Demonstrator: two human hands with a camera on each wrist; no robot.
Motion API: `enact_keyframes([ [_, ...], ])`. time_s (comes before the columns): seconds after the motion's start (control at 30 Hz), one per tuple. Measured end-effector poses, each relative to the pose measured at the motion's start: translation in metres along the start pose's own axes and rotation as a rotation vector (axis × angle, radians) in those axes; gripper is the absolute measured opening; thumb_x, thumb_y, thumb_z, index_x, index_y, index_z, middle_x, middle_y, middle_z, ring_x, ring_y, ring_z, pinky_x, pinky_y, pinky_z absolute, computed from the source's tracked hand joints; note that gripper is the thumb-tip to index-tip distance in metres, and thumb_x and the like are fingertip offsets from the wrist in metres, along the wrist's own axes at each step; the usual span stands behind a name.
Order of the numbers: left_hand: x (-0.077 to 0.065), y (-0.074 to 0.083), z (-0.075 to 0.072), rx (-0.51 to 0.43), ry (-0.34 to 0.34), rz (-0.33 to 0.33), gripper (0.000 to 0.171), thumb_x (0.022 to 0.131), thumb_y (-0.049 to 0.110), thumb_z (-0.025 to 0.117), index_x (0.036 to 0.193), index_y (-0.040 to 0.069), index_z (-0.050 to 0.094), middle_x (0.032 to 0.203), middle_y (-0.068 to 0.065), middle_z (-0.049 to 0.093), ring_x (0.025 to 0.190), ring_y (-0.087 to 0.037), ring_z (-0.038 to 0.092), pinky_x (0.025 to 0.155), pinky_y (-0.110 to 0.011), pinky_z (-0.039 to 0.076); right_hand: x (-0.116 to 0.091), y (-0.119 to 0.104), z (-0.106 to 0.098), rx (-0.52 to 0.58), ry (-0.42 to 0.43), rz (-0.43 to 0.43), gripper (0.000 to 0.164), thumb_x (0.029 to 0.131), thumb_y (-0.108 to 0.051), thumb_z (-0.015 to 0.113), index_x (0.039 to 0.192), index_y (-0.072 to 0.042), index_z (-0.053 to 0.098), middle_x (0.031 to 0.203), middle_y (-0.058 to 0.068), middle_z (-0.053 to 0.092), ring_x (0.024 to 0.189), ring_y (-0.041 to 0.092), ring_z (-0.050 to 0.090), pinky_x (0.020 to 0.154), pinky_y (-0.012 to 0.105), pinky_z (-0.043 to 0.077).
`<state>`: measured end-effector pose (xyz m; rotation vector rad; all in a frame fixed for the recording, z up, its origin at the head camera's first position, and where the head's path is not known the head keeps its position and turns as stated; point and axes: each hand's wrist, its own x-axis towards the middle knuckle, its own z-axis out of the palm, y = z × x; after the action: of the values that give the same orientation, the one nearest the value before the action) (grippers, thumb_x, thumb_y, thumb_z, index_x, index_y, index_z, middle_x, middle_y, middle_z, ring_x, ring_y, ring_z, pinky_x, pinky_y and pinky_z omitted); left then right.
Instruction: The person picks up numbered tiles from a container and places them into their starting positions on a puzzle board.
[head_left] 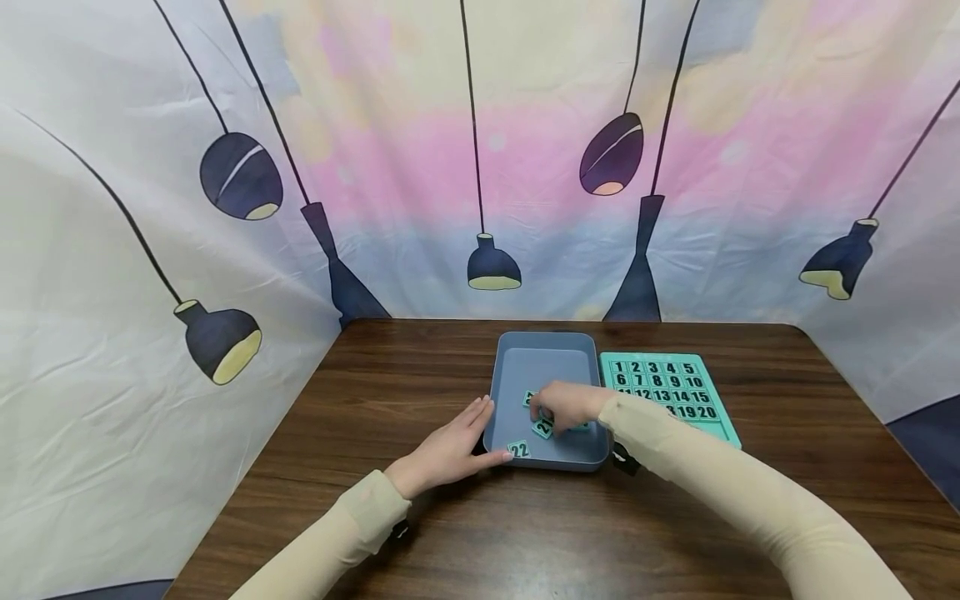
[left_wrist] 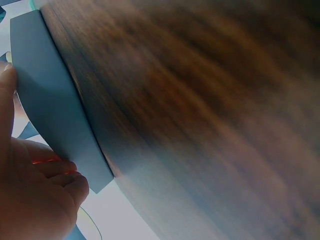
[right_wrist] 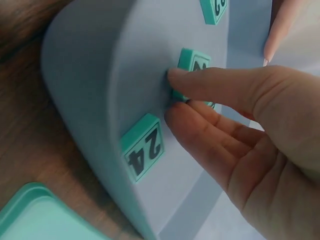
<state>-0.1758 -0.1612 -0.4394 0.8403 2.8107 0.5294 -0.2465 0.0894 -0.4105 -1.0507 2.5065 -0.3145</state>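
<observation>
A blue-grey tray [head_left: 543, 367] lies on the table with several green number tiles in it. My left hand [head_left: 450, 446] rests against its left wall, fingers stretched along the side and thumb at the near rim, beside the tile marked 22 [head_left: 518, 450]. Inside the tray, my right hand [head_left: 568, 403] bends down and pinches a green number tile [right_wrist: 187, 59] between thumb and fingertips; the thumb hides part of its number. Close by, toward the tray's right wall, is the tile marked 24 [right_wrist: 145, 150]. Another tile [head_left: 528, 398] shows just past the right fingertips.
A green number board [head_left: 722, 423] with rows of numbers stands right of the tray, partly covered by my right sleeve. Both lie on a dark wooden table [head_left: 405, 375]. A cloth backdrop [head_left: 420, 167] with printed lamps hangs behind the table.
</observation>
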Motion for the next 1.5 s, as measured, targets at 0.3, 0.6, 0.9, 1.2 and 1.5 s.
enact_keyframes([
  [0.3,0.000,0.000,0.001,0.003,-0.004,-0.001,0.098,0.095,0.071,0.049,0.159,0.001,0.023,0.166,-0.017,0.018,0.153,-0.025,0.015,0.118,-0.045,0.028,-0.010,0.009,-0.002,-0.003,0.069,-0.046,0.030,0.088,-0.007,0.079,0.117,-0.005,0.070,0.105,0.004,0.063,0.094,0.017,0.062,0.081,0.035,0.053],
  [0.6,0.000,0.001,0.000,0.010,0.000,0.005,0.097,0.096,0.068,0.052,0.159,-0.001,0.024,0.166,-0.018,0.018,0.153,-0.027,0.016,0.118,-0.045,0.028,-0.037,0.027,-0.024,0.065,0.177,-0.027,0.032,0.092,-0.011,0.075,0.122,-0.001,0.069,0.116,0.011,0.068,0.100,0.024,0.065,0.082,0.035,0.055],
  [0.9,0.002,-0.001,0.002,0.002,-0.001,0.005,0.097,0.096,0.068,0.050,0.159,0.001,0.023,0.166,-0.017,0.016,0.154,-0.027,0.014,0.118,-0.045,0.028,-0.081,0.068,-0.032,0.094,0.277,0.039,0.032,0.093,-0.013,0.074,0.121,-0.001,0.068,0.118,0.014,0.064,0.098,0.028,0.065,0.079,0.037,0.055],
  [1.2,0.001,0.000,0.000,0.011,-0.010,-0.005,0.098,0.095,0.069,0.050,0.159,0.001,0.023,0.167,-0.017,0.016,0.154,-0.025,0.014,0.118,-0.045,0.028,-0.109,0.090,-0.015,0.104,0.318,0.080,0.035,0.091,-0.013,0.076,0.121,0.004,0.068,0.115,0.016,0.067,0.095,0.027,0.065,0.079,0.040,0.055],
  [1.5,0.002,-0.001,0.000,0.003,-0.007,0.003,0.099,0.095,0.071,0.049,0.159,0.001,0.023,0.166,-0.017,0.017,0.153,-0.028,0.015,0.118,-0.046,0.029,-0.120,0.096,0.011,0.166,0.295,0.116,0.036,0.089,-0.016,0.078,0.119,0.002,0.068,0.109,0.010,0.066,0.091,0.020,0.062,0.077,0.040,0.053],
])
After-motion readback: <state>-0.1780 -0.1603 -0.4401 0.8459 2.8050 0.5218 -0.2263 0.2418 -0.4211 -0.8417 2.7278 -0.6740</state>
